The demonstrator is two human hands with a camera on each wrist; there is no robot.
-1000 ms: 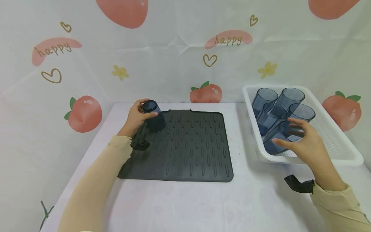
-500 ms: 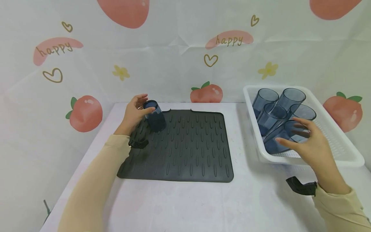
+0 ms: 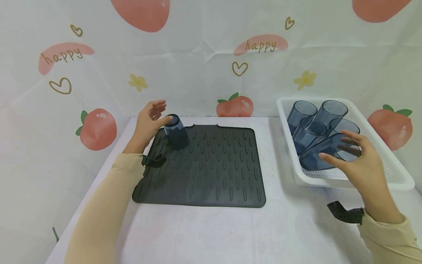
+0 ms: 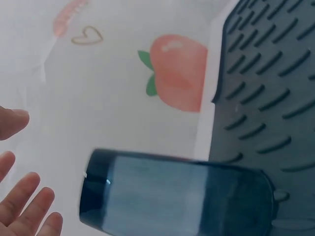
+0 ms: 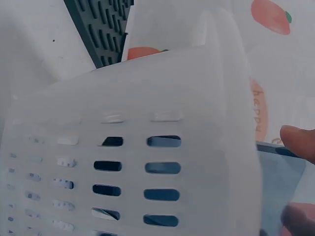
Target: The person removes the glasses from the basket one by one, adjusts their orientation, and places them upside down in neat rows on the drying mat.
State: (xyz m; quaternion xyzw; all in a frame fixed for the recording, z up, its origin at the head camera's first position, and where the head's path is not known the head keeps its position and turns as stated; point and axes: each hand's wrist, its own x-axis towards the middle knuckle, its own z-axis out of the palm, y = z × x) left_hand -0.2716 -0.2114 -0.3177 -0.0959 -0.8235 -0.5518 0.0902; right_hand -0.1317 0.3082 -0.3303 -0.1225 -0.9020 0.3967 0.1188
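A blue-tinted drinking glass (image 3: 177, 134) stands, seemingly base up, at the back left corner of a dark ridged drying mat (image 3: 211, 168). Beside its top is my left hand (image 3: 148, 121), fingers spread; in the left wrist view, the fingers (image 4: 24, 201) are apart from the glass (image 4: 157, 191). At the right, my right hand (image 3: 366, 165) grips the rim end of another blue glass (image 3: 319, 154), which leans steeply inside a white plastic basket (image 3: 393, 172). The right wrist view has the thumb (image 5: 298, 142) at this glass (image 5: 278, 182), behind the basket wall.
Several more blue glasses (image 3: 301, 112) stand close together in the basket's left part, behind the gripped one. White table surface (image 3: 290, 223) lies between mat and basket and along the front. A printed backdrop cloth (image 3: 197, 73) rises behind the table.
My left hand has come off the glass on the mat, moving up and left. My right hand has shifted slightly right, and the glass it holds now tilts further over.
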